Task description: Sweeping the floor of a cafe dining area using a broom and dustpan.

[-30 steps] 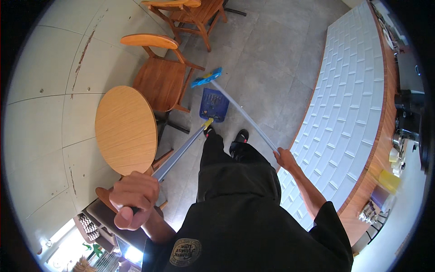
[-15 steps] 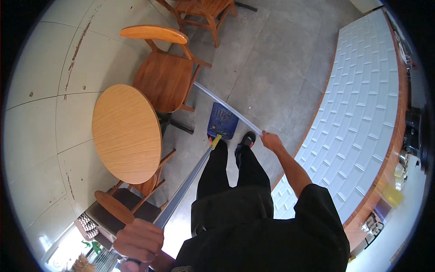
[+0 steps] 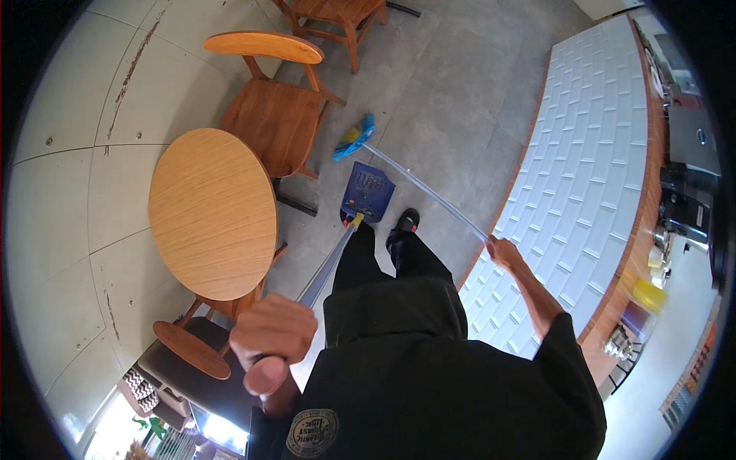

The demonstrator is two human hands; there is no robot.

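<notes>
While I watch from the head cam, left hand (image 3: 272, 341) sits lower left of centre, fist clamped round the top of a grey metal handle (image 3: 326, 264). That handle runs up to the blue dustpan (image 3: 369, 192), which stands on the grey floor (image 3: 452, 84) just above frame centre, w/ a yellow collar where pan meets handle.

Right hand (image 3: 502, 249) is right of centre, fingers closed on the end of the broom's pale stick (image 3: 429, 195). Stick slants up-left to the broom head (image 3: 353, 139), blue w/ yellow bristles, lying on the floor just above the dustpan's open edge; can't tell if they touch.

Black shoes (image 3: 404, 224) sit just right of the pan, approx. touching its lower corner. My dark top fills the bottom centre.

Rest: round wooden bench (image 3: 211, 211) at left, close to the pan handle. Wooden chair (image 3: 276, 115) upper left of centre, near the broom head; a 2nd chair (image 3: 337, 15) at top edge. White tiled counter front (image 3: 583, 176) curves down the right side, wooden top edge, appliances beyond it too small to make out.
</notes>
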